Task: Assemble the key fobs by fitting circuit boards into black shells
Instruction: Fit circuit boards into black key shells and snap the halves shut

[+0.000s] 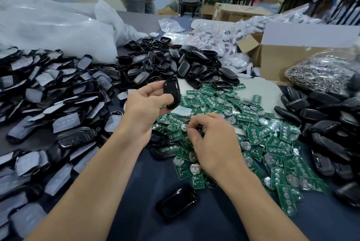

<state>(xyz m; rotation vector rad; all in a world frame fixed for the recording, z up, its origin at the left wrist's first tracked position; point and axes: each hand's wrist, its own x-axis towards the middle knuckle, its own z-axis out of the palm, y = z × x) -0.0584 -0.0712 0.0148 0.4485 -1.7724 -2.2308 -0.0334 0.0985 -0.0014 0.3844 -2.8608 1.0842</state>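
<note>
Head view, one item in hand: black shell (172,92), held raised above the table between the thumb and curled fingers of the left hand (145,104). Right hand (210,143), fingertips pinching into the circuit boards (272,143) pile; the board gripped cannot be told. Boards judged light, stiff, fragile, best taken by the edges. Shell judged glossy, slippery.
</note>
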